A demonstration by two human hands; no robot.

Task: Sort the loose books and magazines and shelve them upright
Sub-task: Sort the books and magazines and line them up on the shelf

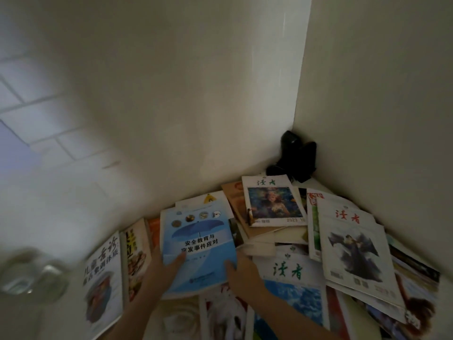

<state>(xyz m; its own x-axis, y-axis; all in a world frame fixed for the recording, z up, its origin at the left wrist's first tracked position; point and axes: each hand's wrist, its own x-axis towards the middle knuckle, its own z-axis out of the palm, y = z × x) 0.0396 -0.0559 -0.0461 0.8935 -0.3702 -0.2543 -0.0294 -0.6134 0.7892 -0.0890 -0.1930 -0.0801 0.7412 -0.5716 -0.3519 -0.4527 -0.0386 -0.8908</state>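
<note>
Atop magazine pile (294, 273): left hand (161, 266) and right hand (241, 271) pinch blue book (198, 244) by lower edge, thumbs on cover.

Both forearms reach forward, left grip (163, 262) and right grip (241, 268) each pinching with the thumb on top.

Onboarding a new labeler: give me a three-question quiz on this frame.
1. True or false: both hands hold the blue book.
2. The dark object sits: A) in the wall corner B) on the blue book C) in a hand.
3. Fill in: the loose magazines lie ___, not upright.

Key: 1 true; 2 A; 3 flat.
</note>
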